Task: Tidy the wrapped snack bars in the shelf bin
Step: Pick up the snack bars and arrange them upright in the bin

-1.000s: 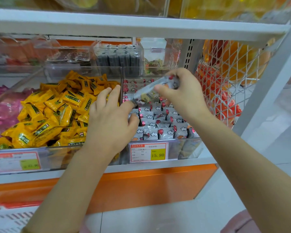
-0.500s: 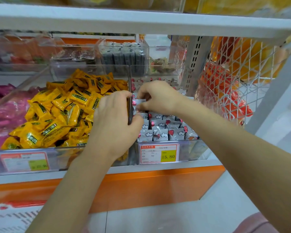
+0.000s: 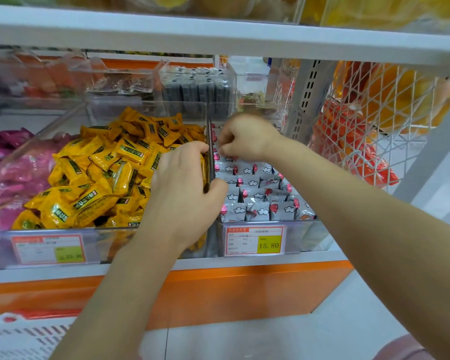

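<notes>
While the left hand (image 3: 185, 188) grips the clear divider (image 3: 210, 141) beside yellow candies (image 3: 109, 172), right hand (image 3: 247, 137) fingers curl among snack bars (image 3: 255, 198).

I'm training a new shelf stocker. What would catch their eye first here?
The heap of yellow candy packets filling the clear bin at centre left. Beside it, two hands meet: the left hand on the divider, the right hand reaching into the silver snack bars.

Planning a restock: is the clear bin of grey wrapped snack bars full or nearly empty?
Fairly full: grey wrapped snack bars fill the clear bin in rows.
</notes>
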### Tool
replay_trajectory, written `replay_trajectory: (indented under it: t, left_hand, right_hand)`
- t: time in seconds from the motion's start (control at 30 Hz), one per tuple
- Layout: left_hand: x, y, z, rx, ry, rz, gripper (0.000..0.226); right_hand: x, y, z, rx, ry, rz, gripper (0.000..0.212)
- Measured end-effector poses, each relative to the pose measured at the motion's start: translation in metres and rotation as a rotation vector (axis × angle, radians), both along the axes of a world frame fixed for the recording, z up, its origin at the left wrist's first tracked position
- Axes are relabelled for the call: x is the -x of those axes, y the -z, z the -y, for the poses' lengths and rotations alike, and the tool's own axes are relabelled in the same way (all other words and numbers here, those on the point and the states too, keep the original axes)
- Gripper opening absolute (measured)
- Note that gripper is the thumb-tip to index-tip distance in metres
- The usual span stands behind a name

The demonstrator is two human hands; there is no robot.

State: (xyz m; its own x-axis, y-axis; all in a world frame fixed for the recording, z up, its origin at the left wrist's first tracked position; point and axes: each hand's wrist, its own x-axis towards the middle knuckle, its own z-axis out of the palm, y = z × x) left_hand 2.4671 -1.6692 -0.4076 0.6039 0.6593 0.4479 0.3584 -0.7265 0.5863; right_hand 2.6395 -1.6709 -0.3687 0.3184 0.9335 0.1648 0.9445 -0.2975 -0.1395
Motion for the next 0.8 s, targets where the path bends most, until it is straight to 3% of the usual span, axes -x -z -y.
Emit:
replay_trajectory:
  t: [0.17,0.3,0.43,0.6,0.8]
  left_hand:
    - [0.001,0.000,-0.001,0.027,0.014,0.000,0.052]
    - [0.001,0.000,0.000,0.039,0.022,0.024,0.051]
    - [0.000,-0.002,0.002,0.036,-0.001,0.083,0.048]
    - [0.003,-0.007,0.009,-0.028,-0.031,0.144,0.036]
    - [0.001,-0.005,0.018,0.026,0.006,0.165,0.036]
  right_hand:
    - [0.002,0.000,0.001,-0.031,-0.041,-0.019,0.007]
    - [0.007,-0.014,0.021,-0.398,0.009,-0.319,0.012]
    - [0.013,-0.021,0.048,-0.729,0.113,-0.421,0.010]
    - [0.020,-0.013,0.090,-1.011,0.224,-0.770,0.019]
    - [0.035,0.009,0.129,-1.007,0.195,-1.321,0.029]
